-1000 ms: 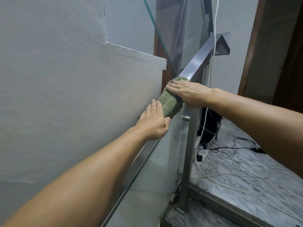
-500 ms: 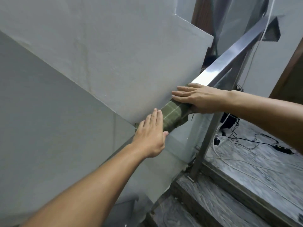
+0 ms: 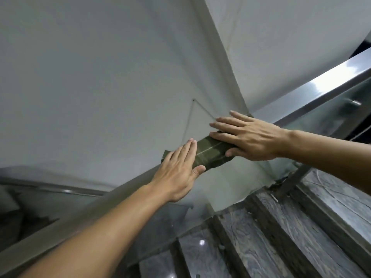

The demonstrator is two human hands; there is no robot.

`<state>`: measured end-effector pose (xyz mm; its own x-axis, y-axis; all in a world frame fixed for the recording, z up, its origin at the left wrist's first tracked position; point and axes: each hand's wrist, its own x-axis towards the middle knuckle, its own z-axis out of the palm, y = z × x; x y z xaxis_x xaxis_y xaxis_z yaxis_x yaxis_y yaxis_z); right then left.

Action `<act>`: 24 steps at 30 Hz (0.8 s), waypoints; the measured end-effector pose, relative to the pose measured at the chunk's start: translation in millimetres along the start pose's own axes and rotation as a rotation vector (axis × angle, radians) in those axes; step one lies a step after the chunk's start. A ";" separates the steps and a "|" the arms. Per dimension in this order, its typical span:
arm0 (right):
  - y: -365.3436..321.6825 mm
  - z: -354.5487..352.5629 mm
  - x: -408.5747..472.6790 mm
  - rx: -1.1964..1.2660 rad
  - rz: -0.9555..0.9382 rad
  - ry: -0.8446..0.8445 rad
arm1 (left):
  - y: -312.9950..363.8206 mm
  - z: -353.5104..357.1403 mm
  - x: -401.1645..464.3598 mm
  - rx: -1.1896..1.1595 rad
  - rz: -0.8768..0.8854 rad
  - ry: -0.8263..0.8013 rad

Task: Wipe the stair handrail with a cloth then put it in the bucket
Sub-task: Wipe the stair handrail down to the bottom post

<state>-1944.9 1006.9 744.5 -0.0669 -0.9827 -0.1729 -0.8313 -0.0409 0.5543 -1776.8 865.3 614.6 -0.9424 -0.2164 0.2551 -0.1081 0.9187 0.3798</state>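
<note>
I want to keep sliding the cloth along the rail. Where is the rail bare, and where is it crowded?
Bare rail runs upward past the right hand along the shiny handrail, and downward beneath the left forearm. It is crowded in the middle, where both the right hand and the left hand press the green cloth.

Both hands flat, palms down, arms reaching fwd.

L hand (image 3: 178, 171): fingers straight & pressed together, pointing up-right, thumb tucked along the side w/ tip bent in; forearm runs in from lower left, bare. R hand (image 3: 247, 137): fingers slightly spread, pointing left, thumb curled under the near edge; forearm comes in from the right, wrist about level. Hands near each other, not touching.
</note>
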 end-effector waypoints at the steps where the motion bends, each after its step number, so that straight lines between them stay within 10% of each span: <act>1: -15.8 1.1 9.7 0.018 -0.013 -0.007 | -11.5 2.6 -12.4 0.005 -0.014 0.007; 24: -456.3 -12.4 272.2 -0.064 -0.201 -0.007 | -339.5 53.1 -376.1 0.006 -0.379 -0.096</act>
<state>-1576.9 755.9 454.7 0.0931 -0.9523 -0.2906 -0.7916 -0.2478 0.5585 -1402.5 652.3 342.5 -0.8604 -0.5094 0.0128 -0.4561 0.7812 0.4262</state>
